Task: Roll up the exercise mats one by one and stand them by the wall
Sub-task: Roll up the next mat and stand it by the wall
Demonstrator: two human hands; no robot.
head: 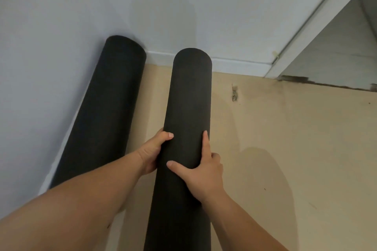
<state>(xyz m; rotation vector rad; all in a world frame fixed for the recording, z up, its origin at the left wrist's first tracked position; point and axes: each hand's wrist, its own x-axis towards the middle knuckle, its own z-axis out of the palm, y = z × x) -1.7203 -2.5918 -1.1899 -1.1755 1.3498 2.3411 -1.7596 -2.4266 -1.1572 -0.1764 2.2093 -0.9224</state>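
Mats by the wall.
Your left hand (152, 154) and right hand (202, 171) grip a rolled black mat (187, 98) above the floor (285, 138); a second roll (106, 108) leans on the wall (40, 47).

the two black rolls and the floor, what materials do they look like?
Held roll and roll against the wall: probably foam or rubber mat; matte black, finely grained, no shine, the left hand and right hand wrapped around the first. Floor: smooth tan sheet, possibly vinyl or laminate; faint sheen, scuffs. Cannot tell for sure.
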